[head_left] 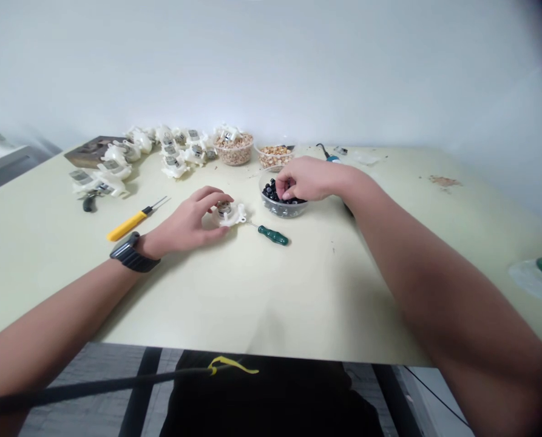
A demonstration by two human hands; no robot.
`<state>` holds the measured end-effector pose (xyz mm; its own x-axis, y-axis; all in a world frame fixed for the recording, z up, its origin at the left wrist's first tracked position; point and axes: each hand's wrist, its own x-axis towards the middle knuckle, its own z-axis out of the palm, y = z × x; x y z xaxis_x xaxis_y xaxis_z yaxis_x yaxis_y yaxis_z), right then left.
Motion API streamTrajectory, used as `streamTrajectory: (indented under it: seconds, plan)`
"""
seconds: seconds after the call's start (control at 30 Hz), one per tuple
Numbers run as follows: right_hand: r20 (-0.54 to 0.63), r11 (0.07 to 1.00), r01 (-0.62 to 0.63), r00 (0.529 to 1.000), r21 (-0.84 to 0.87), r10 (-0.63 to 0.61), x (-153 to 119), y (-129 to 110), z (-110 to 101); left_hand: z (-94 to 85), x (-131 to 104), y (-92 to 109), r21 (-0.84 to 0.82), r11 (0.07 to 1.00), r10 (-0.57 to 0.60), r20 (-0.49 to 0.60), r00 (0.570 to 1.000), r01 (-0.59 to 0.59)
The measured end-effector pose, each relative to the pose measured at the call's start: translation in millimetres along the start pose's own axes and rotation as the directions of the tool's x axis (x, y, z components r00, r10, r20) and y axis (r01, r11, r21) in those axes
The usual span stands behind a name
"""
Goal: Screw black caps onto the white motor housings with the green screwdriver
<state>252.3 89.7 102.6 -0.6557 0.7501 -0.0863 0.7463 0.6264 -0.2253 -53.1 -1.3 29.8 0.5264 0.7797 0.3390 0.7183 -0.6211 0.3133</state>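
The left hand (191, 220) holds a white plastic housing (233, 215) between its thumb and fingers on the counter (261, 297), just beside a green-handled screwdriver (273, 235). The right hand (311, 178) dips into a clear plastic bowl (285, 210) of small black parts (271, 190), its fingers drawn narrow; whether they grip 1 cannot be told. A yellow-handled screwdriver (127, 225) lies near the black wristwatch (135, 252).

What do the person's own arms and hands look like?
The left hand and the right hand wear no gloves, and neither forearm shows a sleeve. A black wristwatch with a ribbed band circles the left wrist; the right wrist is bare.
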Motion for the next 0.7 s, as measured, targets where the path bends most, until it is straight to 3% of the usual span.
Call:
streamTrajectory:
  seconds: [0.1,0.17,0.23,0.33,0.47,0.7]
  plan:
    - [-0.215,0.994,-0.091,0.971,0.060,0.102,-4,-3,-3,-0.1,0,0,-0.010,1.000,0.001,0.001,1.000,-0.001]
    - [-0.269,0.991,-0.117,0.954,0.070,0.132,-8,-5,-7,-0.3,0,0,-0.013,1.000,-0.002,0.002,1.000,0.002]
    - [-0.232,0.994,-0.089,0.967,0.069,0.103,-10,-6,-10,-0.6,0,1,-0.017,1.000,-0.006,0.002,1.000,0.006]
    - [-0.075,0.999,-0.011,0.997,0.043,0.014,-9,-5,-11,-0.9,0,3,-0.021,1.000,-0.016,-0.001,1.000,0.016]
    - [0.095,0.999,0.044,0.995,-0.019,-0.042,-2,-3,-3,-1.1,1,4,-0.032,0.999,-0.040,-0.001,0.999,0.040]
    - [0.020,1.000,0.002,1.000,-0.024,-0.001,0,-11,4,-0.9,1,4,-0.062,0.997,-0.050,0.005,0.999,0.051]
